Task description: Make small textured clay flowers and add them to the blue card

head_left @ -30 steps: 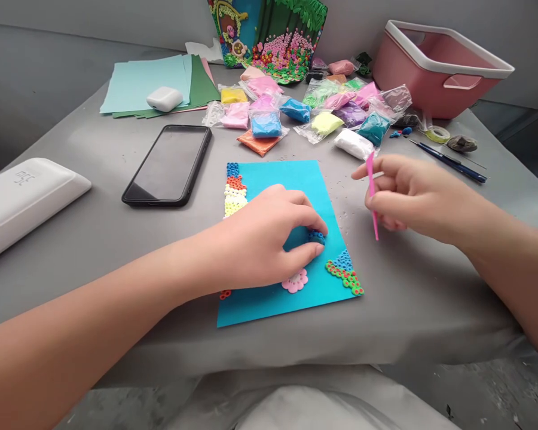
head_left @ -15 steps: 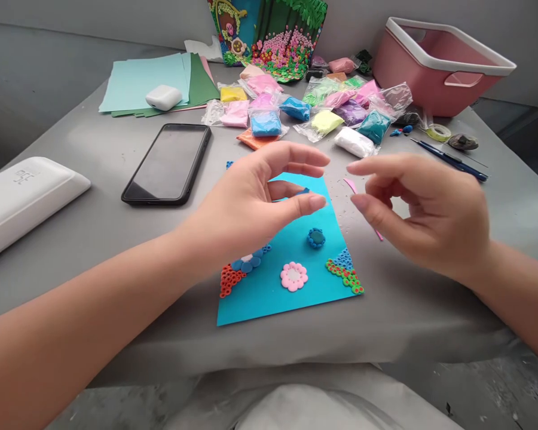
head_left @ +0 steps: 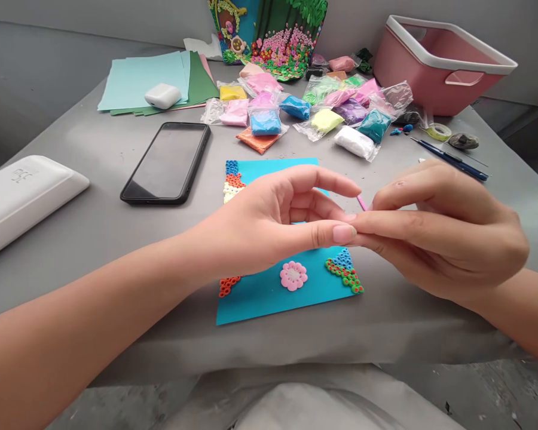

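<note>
My left hand (head_left: 291,221) and my right hand (head_left: 439,224) meet above the right side of a blue sheet (head_left: 269,307). Their thumbs and fingertips press together, hiding whatever is between them; the left index finger stays raised and curved. Part of a thin pink tool (head_left: 362,203) shows in the gap between the hands, and it seems to lie on the table behind them. On the sheet sits a pink clay flower (head_left: 293,276) with a pale centre. Small clay rings fill its corners, such as the blue and green ones (head_left: 344,269) at lower right. My hands cover the sheet's middle.
Bagged coloured clay (head_left: 265,123) lies in a pile at the back, before a clay picture (head_left: 278,42). A pink basket (head_left: 430,77) stands back right, near dark blue tools (head_left: 452,160). To the left are a phone (head_left: 168,161), paper sheets (head_left: 138,77) and a white device (head_left: 27,197).
My hands were apart with loosely curved fingers; now their fingertips touch. Both have come lower, and they now cover the blue clay flower and most of the pink tool.
</note>
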`<state>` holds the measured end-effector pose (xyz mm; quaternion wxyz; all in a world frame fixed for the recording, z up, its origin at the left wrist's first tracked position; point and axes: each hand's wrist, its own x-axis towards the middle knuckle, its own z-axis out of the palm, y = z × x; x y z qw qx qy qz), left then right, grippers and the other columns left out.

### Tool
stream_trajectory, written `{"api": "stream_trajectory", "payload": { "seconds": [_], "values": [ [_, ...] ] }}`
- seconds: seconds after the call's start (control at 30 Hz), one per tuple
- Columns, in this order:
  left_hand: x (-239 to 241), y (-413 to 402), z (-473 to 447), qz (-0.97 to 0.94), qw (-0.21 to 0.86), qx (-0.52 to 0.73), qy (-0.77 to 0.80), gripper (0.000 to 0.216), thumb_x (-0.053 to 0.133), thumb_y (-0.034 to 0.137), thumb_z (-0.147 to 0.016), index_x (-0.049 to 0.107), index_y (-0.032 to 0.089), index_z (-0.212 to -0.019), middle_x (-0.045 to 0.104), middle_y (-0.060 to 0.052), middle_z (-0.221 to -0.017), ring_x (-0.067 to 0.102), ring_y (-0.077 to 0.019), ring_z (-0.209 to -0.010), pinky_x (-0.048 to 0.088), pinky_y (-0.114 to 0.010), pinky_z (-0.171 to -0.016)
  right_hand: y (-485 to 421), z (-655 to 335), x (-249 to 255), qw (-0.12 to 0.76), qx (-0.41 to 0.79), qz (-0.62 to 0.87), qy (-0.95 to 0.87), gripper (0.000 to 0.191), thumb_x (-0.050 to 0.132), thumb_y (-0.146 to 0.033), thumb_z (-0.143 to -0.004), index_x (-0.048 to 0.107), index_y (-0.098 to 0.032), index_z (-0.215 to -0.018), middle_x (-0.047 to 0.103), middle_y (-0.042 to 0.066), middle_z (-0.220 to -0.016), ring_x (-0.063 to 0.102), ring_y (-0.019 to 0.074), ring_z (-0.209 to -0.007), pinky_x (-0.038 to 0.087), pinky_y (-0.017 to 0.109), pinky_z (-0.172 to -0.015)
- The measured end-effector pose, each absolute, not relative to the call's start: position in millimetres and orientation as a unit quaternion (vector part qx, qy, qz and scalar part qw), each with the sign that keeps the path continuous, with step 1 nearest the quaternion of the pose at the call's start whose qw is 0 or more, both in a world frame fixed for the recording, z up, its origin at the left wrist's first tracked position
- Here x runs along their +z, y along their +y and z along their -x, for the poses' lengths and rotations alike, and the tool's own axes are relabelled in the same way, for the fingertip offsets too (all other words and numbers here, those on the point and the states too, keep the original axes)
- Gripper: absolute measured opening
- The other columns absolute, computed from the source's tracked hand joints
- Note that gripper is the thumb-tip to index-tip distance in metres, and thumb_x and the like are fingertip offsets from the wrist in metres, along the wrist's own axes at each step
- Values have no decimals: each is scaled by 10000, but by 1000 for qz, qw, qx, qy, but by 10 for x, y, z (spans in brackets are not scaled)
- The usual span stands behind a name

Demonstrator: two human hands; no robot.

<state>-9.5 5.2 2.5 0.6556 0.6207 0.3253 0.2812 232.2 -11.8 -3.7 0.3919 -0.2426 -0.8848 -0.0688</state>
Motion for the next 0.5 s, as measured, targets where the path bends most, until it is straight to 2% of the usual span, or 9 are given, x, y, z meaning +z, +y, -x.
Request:
{"api": "stream_trajectory", "payload": {
  "seconds": [0.1, 0.3, 0.4, 0.5],
  "values": [
    [43, 36, 88, -603, 670, 291, 321, 248, 846, 247, -936, 771, 263, -1172, 805, 29, -892, 794, -137, -861, 668, -230, -754, -110, -2293, -70, 407, -72, 252, -875, 134, 749, -216, -1013, 777, -347, -1004, 772, -4, -889, 713, 168, -739, 604, 357, -685],
    [75, 24, 55, -525, 694, 329, 368, 78, 795, 240, -986, 855, 255, -1034, 773, 18, -889, 742, -102, -784, 659, -218, -785, -60, -2251, -126, 504, 66, 352, -786, 154, 638, -363, -1078, 720, -292, -968, 760, 28, -861, 714, 202, -728, 595, 396, -682],
    [112, 83, -2, -395, 719, 373, 434, 214, 684, 206, -1062, 811, 171, -894, 756, -10, -878, 702, -75, -714, 650, -204, -750, 4, -2268, -125, 547, 163, 368, -734, 220, 651, -463, -1088, 715, -295, -961, 699, -1, -745, 647, 171, -623, 546, 355, -598],
    [139, 165, -39, -277, 724, 390, 497, 371, 547, 186, -1116, 708, 140, -786, 741, -45, -823, 705, -89, -715, 635, -208, -712, 45, -2274, -131, 542, 258, 351, -719, 295, 714, -507, -1055, 687, -274, -877, 610, -45, -603, 569, 124, -503, 465, 296, -484]
  ]
}}
